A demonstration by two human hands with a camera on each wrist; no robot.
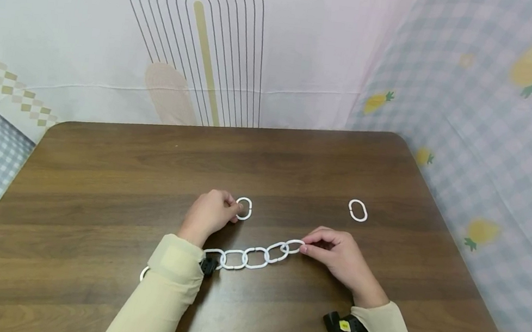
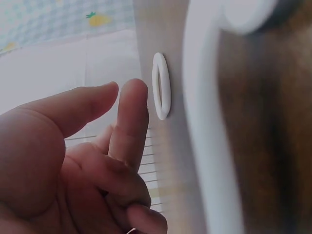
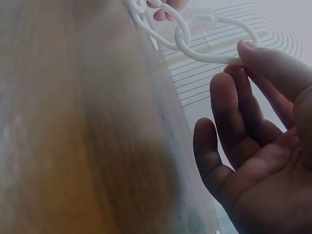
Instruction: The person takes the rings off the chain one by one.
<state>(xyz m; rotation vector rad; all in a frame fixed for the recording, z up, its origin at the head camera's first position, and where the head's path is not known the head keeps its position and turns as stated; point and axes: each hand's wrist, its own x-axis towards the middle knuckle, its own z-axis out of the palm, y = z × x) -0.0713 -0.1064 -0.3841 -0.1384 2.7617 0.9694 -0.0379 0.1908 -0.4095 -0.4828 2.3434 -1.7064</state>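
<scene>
On brown table: left hand curled, fingertips touching loose white ring. Right hand pinching end link of white chain. Spare ring only in head view.

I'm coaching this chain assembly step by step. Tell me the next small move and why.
Probably bring the loose ring at the left hand over to the chain. The left fingertips are at that ring but, in the wrist view, not clearly closed on it, while the right hand pinches the chain's end link, presenting it for joining.
</scene>
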